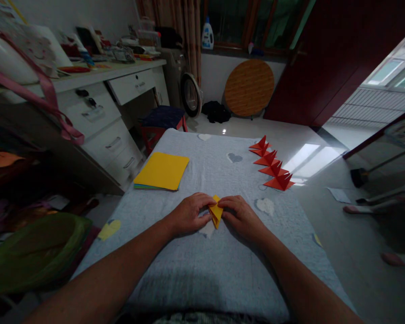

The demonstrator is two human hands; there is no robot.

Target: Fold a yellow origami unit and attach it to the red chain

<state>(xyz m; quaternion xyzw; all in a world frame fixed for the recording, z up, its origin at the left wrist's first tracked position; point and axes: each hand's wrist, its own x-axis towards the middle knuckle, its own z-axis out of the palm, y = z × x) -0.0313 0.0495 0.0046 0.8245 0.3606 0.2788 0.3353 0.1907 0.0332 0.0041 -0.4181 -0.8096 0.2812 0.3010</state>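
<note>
Head view: holding a small folded yellow paper [217,212] between both hands, around the middle of a cloth-covered tabletop [219,175]. Pinching its left edge with the left hand [192,213], fingers toward the far side, thumb nearer, closed down to the thickness of the paper. Pinching its right edge in much the same way with the right hand [240,215], fingertips at the upper part and thumb beside the fold. Tapering to a point on the near side, with layers slightly parted along the lower left.

Lying flat beyond the left hand, well apart from the folding: a stack of square sheets [162,171], yellow on top, showing green and blue at the lower edges. Lined up at the far right: a row of red folded pieces [279,182], spiky points upward. Printed with hearts, pale grey-blue all over: the cloth [189,274].

Farther off, beyond the far edge: a dark-seated red stool [164,118], a washing machine door [191,95] swung open, and a round wooden board [249,87] leaning against the wall.
</note>
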